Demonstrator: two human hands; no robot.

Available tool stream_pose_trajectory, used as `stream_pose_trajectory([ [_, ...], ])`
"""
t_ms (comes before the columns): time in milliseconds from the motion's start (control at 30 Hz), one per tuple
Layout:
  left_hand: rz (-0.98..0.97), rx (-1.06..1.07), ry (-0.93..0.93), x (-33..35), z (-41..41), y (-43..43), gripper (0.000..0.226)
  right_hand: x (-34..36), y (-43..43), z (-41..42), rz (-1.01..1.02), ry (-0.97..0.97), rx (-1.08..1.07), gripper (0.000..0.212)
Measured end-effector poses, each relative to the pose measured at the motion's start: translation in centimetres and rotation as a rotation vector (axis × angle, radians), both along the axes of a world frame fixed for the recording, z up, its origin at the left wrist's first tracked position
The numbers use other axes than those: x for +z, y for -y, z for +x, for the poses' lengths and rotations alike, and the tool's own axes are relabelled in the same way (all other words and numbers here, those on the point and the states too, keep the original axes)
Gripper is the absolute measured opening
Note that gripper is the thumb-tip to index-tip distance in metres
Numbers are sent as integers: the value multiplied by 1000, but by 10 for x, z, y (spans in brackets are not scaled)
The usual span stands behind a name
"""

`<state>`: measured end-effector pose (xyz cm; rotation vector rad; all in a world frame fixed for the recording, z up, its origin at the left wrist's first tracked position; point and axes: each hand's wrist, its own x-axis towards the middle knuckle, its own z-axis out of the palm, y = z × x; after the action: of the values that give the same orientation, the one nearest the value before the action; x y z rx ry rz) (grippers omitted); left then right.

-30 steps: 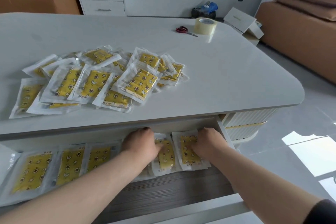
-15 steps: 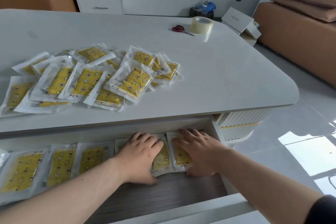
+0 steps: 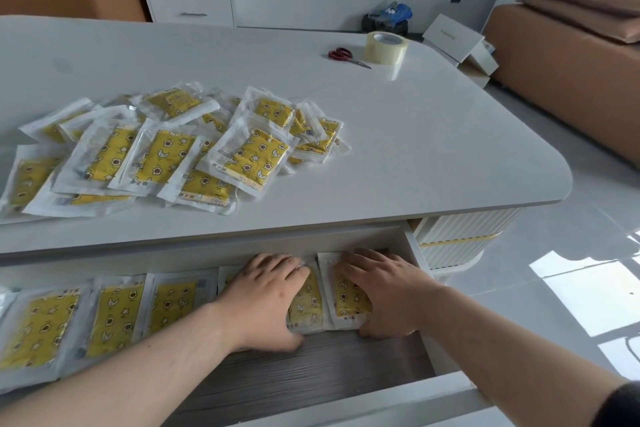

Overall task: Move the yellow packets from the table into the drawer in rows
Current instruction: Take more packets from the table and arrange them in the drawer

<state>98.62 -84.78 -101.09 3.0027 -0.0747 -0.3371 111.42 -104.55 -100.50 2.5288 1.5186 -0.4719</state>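
Yellow packets (image 3: 308,302): I saw two at the row's right end in the drawer (image 3: 311,367).
Left hand (image 3: 266,295): flat, fingers straight, pressing.
Right hand (image 3: 384,291): likewise flat.
Advice: I judged squaring the edges best.

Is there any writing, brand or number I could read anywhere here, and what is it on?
Nothing can be read as text.
Yellow packets: small print along the bottom edge, too blurred to read.
White box beyond the table: a faint line of print, too small to read.

Red scissors (image 3: 347,56) just beside tape roll (image 3: 386,47); white boxes (image 3: 457,39) beyond.
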Motion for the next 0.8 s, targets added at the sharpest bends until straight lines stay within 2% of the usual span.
stream_pose_trajectory([
  [333, 5, 25, -14, -4, -1, 2, 100, -4, -8, -5, -56, 20, -31, 93],
  [567, -34, 27, -21, -6, 0, -3, 104, 0, -1, -2, -16, -103, -79, 98],
  [800, -40, 29, -39, -8, 0, -3, 95, -4, -2, -2, -32, -139, -112, 93],
])
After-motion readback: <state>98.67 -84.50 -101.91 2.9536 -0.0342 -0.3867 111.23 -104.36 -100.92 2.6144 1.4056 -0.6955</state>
